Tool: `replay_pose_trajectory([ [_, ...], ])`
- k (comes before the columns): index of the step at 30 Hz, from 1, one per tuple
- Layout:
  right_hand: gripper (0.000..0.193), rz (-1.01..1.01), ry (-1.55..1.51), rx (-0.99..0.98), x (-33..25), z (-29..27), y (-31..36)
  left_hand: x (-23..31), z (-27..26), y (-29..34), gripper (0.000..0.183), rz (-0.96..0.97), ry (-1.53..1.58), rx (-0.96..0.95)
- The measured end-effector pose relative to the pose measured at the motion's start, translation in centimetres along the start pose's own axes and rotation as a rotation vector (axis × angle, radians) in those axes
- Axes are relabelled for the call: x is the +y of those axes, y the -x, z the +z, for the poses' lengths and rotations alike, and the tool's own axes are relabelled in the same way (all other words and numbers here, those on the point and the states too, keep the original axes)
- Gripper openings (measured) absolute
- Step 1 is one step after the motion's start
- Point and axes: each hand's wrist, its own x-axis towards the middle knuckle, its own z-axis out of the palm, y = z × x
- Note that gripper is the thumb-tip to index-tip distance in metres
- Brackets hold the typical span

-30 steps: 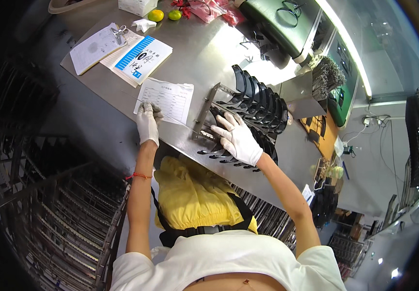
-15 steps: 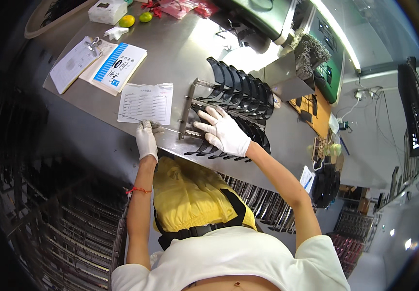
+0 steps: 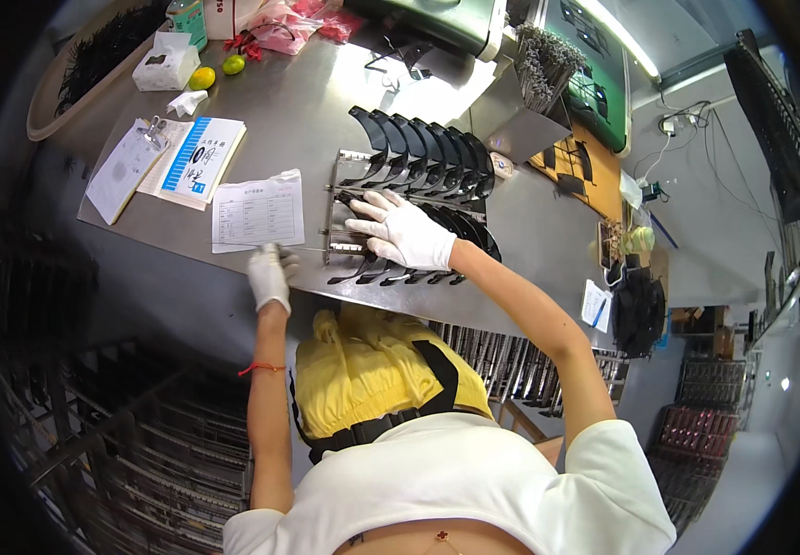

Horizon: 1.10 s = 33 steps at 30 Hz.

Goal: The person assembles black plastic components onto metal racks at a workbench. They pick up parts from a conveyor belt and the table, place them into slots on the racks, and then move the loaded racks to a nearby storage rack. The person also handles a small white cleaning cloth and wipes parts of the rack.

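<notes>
My left hand [image 3: 272, 276], in a white glove, is closed around a thin metal rod [image 3: 312, 248] at the table's front edge. The rod runs level toward the near end of a metal rack [image 3: 330, 217]. Curved black plastic pieces [image 3: 414, 148] stand in two rows on that rack, overlapping one behind another. My right hand [image 3: 404, 231], also gloved in white, lies over the nearer row with its fingers spread toward the rack's left end. It covers part of that row. A printed form sheet [image 3: 256, 213] lies just beyond my left hand.
At the left of the metal table [image 3: 312, 120] lie a clipboard [image 3: 122, 176] and a notebook [image 3: 201, 162]. A tissue box [image 3: 167, 67] and two fruits [image 3: 202, 79] sit farther back. A bin of metal rods [image 3: 548, 69] stands at the back right. Racks [image 3: 150, 435] fill the lower left.
The rod in my left hand has turned from a slant to nearly level. My right hand stays spread over the black pieces. The whole view has shifted a little.
</notes>
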Motion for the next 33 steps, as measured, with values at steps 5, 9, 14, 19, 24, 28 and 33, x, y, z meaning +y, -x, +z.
replay_pose_trajectory([
  [5,0.045,-0.004,-0.017,0.003,0.1,0.1,-0.2,1.1,-1.4,-1.6,0.018,-0.039,-0.034,-0.059],
  [9,0.049,0.022,-0.040,-0.091,0.0,-0.4,-0.2,0.9,-1.0,-1.1,0.017,-0.100,-0.023,-0.069],
  [14,0.047,-0.005,-0.017,-0.044,-0.2,-0.6,-0.4,0.7,-1.1,-1.3,0.016,-0.091,-0.054,-0.114],
  [19,0.046,-0.007,-0.009,-0.011,-0.1,-0.2,-0.3,0.0,0.8,0.5,0.019,-0.042,-0.073,-0.077],
  [24,0.046,-0.012,-0.017,0.006,-0.4,-0.3,-0.3,-2.2,2.4,1.8,0.023,-0.114,-0.184,-0.129],
  [28,0.045,-0.009,-0.078,0.015,-0.2,-1.5,0.2,-1.5,1.7,1.7,0.029,-0.176,-0.377,-0.379],
  [33,0.047,0.060,0.115,-0.039,2.0,-3.0,4.3,-0.3,-4.2,-4.2,0.033,-0.162,0.056,-0.227],
])
